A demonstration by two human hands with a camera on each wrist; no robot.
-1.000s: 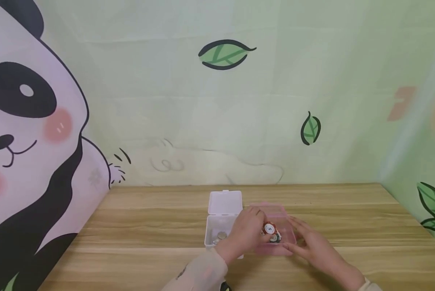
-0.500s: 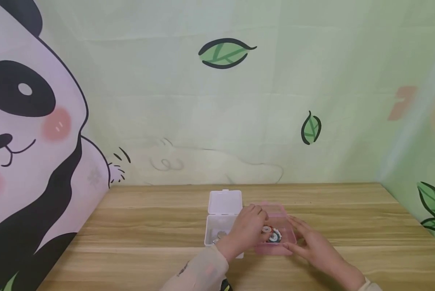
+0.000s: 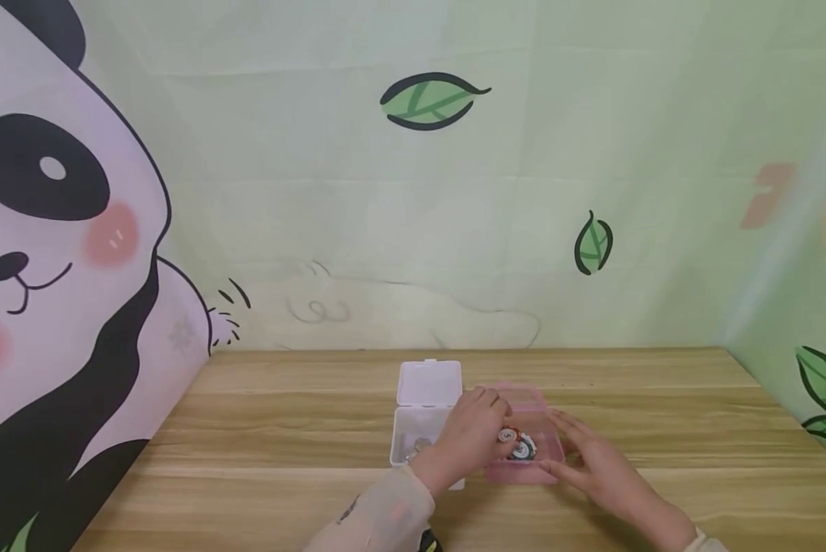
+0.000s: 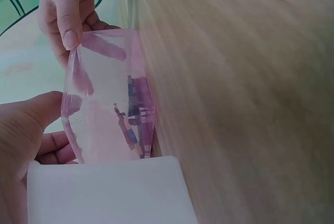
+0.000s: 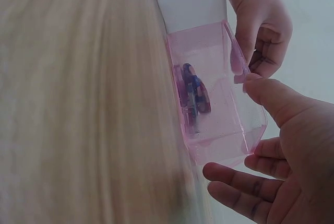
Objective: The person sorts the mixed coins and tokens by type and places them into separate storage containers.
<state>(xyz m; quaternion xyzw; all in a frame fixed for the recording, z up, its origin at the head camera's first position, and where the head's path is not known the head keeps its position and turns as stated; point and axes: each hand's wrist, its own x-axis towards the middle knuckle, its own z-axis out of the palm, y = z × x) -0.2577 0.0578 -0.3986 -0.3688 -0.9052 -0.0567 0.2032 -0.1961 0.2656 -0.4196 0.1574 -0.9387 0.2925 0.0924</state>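
In the head view, an open pink see-through box (image 3: 552,437) stands on the table with poker chips (image 3: 522,447) inside, a red-orange one and a dark blue-green one. My left hand (image 3: 473,429) reaches over the box's left side, its thumb inside and its fingers loosely bent. Neither wrist view shows a chip in it, and the chips (image 5: 197,91) lie low in the box. My right hand (image 3: 599,466) grips the box's right side, with its thumb (image 5: 276,96) at the rim and its other fingers spread along the wall.
An open white box (image 3: 403,437) with a raised lid (image 3: 429,383) stands left of the pink one and holds several coins (image 3: 421,444). The wood-grain table (image 3: 281,429) meets a printed panda backdrop (image 3: 316,192). A dark object (image 3: 429,540) shows at the lower edge.
A second ago my left hand held up the red-orange chip marked 5; it now lies lower, among the chips in the pink box. My right hand has stayed on the box.
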